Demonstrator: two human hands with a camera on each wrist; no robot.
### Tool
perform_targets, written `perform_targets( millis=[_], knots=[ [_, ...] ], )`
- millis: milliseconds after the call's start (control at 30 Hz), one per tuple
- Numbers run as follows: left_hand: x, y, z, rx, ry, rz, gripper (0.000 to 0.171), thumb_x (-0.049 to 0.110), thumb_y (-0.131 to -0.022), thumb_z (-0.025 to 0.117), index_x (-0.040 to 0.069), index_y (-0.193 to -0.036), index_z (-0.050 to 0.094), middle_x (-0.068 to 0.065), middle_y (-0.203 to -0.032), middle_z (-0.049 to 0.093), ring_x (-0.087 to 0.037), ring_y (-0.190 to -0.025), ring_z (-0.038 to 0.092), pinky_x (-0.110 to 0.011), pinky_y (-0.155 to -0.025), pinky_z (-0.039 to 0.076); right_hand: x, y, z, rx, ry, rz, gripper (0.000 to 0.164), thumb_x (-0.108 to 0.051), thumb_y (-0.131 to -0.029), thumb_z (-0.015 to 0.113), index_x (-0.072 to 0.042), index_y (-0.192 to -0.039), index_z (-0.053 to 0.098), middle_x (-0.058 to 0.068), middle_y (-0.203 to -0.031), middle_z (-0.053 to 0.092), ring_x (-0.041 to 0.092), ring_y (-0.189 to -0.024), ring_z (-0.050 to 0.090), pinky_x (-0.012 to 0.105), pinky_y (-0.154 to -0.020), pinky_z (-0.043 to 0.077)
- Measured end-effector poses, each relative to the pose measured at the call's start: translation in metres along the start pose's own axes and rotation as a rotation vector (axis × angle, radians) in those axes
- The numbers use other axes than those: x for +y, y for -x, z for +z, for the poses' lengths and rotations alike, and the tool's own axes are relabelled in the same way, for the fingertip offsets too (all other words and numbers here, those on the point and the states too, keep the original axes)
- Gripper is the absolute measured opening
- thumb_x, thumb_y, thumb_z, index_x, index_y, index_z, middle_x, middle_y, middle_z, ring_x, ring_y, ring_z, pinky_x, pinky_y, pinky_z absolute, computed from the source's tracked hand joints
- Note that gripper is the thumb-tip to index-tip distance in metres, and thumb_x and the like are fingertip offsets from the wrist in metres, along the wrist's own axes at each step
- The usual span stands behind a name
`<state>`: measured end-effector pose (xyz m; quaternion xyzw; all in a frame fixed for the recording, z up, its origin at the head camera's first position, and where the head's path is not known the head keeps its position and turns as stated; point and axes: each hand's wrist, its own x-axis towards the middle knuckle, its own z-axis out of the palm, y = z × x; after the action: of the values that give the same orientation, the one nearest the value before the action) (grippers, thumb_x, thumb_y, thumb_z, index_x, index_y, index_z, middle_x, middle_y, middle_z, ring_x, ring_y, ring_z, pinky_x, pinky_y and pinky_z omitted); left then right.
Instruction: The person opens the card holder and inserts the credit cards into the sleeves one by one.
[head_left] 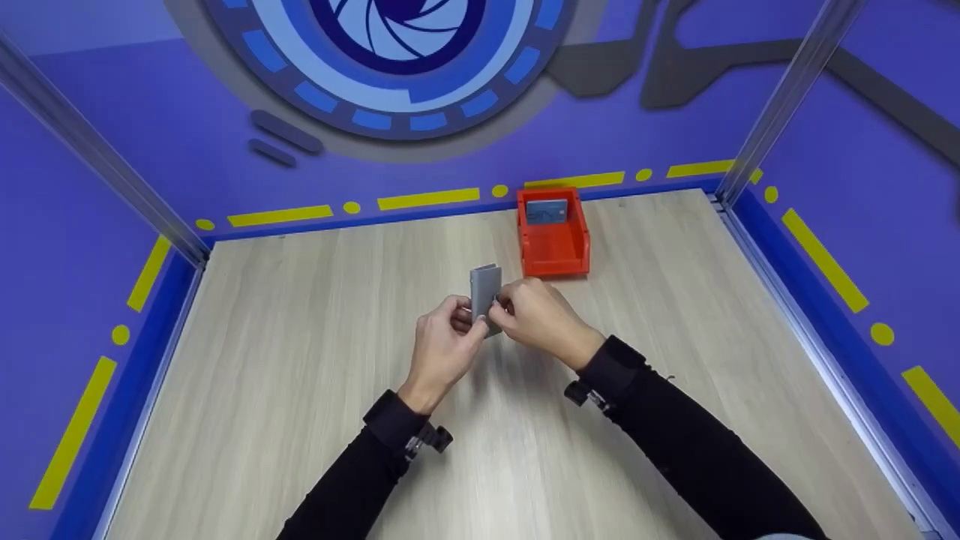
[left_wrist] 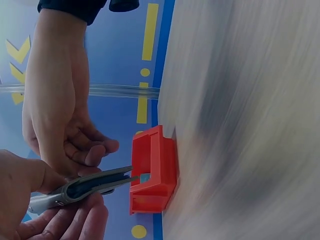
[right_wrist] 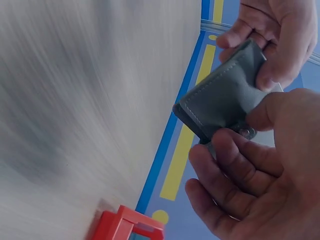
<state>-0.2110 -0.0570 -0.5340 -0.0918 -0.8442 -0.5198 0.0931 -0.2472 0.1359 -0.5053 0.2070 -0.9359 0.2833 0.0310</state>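
Gripping a gray stitched wallet (head_left: 486, 289) above a wood-grain desk (head_left: 300, 337) with the fingers (left_wrist: 95, 220) of the left hand (head_left: 442, 345); pinching it beside a shiny snap (right_wrist: 247, 133) with those of the right hand (head_left: 546, 321). Held near a red bin (head_left: 553, 256) with a blue card (head_left: 546, 213) standing inside, before a blue wall (head_left: 405, 181).

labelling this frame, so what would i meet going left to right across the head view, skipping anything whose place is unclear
left metal post → left hand → grey wallet → right hand → right metal post
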Motion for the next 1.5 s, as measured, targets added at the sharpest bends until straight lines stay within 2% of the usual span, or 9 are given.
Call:
perform_targets(
  millis=[200,500,633,767,967,1267,1367,1500],
  knots=[
    [0.002,-0.001,0.002,0.007,0.028,0.015,0.021,0.016,-0.095,0.074,0.007,-0.114,0.075,-0.005,-0.093,0.081,-0.012,-0.080,0.077,-0.028,-0.074,0.064,0.002,0.000,0.001,0.025,-0.013,-0.008,0.024,-0.017,-0.102,0.064,-0.010,-0.079,0.064,-0.002,-0.069,0.049,0.017,-0.063,0.050,0.030,-0.059,0.042],
    [0.001,-0.001,-0.003,0.011,0.101,-0.043,0.019,0.011,-0.095,0.075,0.006,-0.114,0.075,-0.009,-0.095,0.081,-0.016,-0.080,0.078,-0.028,-0.071,0.063,0.014,-0.002,0.002,-0.024,-0.099,-0.085,0.021,-0.017,-0.108,0.061,-0.008,-0.091,0.071,0.003,-0.081,0.062,0.017,-0.075,0.056,0.031,-0.070,0.051],
    [-0.001,-0.001,-0.003,0.000,0.140,-0.073,0.019,0.010,-0.096,0.074,0.005,-0.115,0.075,-0.011,-0.096,0.081,-0.017,-0.079,0.078,-0.028,-0.069,0.064,0.022,0.000,0.003,-0.024,-0.192,-0.078,0.022,-0.020,-0.110,0.060,-0.011,-0.096,0.074,0.003,-0.087,0.068,0.017,-0.082,0.061,0.032,-0.076,0.055],
    [-0.005,-0.002,-0.004,0.005,0.192,-0.120,0.019,0.008,-0.096,0.073,0.003,-0.115,0.074,-0.013,-0.096,0.080,-0.017,-0.078,0.077,-0.030,-0.070,0.065,0.030,0.003,0.003,0.009,-0.256,-0.067,0.021,-0.022,-0.111,0.060,-0.013,-0.098,0.074,0.001,-0.089,0.067,0.016,-0.086,0.061,0.033,-0.080,0.053],
    [-0.009,-0.003,-0.006,0.007,0.226,-0.162,0.023,0.009,-0.098,0.073,-0.001,-0.119,0.073,-0.017,-0.104,0.081,-0.017,-0.083,0.077,-0.030,-0.072,0.065,0.036,0.008,0.001,0.064,-0.272,-0.058,0.019,-0.019,-0.109,0.060,-0.014,-0.097,0.074,0.001,-0.088,0.067,0.016,-0.083,0.060,0.031,-0.077,0.052],
    [-0.014,-0.001,-0.009,-0.029,0.269,-0.199,0.028,0.006,-0.101,0.073,-0.003,-0.127,0.072,-0.021,-0.113,0.079,-0.020,-0.091,0.077,-0.030,-0.076,0.065,0.044,0.011,0.002,0.104,-0.268,-0.014,0.018,-0.017,-0.104,0.062,-0.015,-0.091,0.074,-0.001,-0.088,0.071,0.015,-0.085,0.063,0.030,-0.076,0.051],
    [-0.014,-0.001,-0.010,-0.055,0.288,-0.212,0.029,0.006,-0.103,0.072,-0.003,-0.130,0.072,-0.022,-0.116,0.079,-0.023,-0.095,0.078,-0.033,-0.078,0.066,0.044,0.012,0.002,0.131,-0.263,0.013,0.015,-0.017,-0.103,0.063,-0.012,-0.098,0.077,0.000,-0.089,0.072,0.016,-0.085,0.064,0.030,-0.076,0.052],
    [-0.015,-0.002,-0.011,-0.069,0.289,-0.227,0.029,0.006,-0.104,0.071,-0.003,-0.131,0.071,-0.022,-0.117,0.079,-0.023,-0.096,0.078,-0.034,-0.079,0.066,0.043,0.013,0.001,0.146,-0.256,0.032,0.021,-0.015,-0.101,0.064,-0.009,-0.117,0.077,0.001,-0.092,0.073,0.016,-0.086,0.065,0.033,-0.080,0.054]
  ],
)
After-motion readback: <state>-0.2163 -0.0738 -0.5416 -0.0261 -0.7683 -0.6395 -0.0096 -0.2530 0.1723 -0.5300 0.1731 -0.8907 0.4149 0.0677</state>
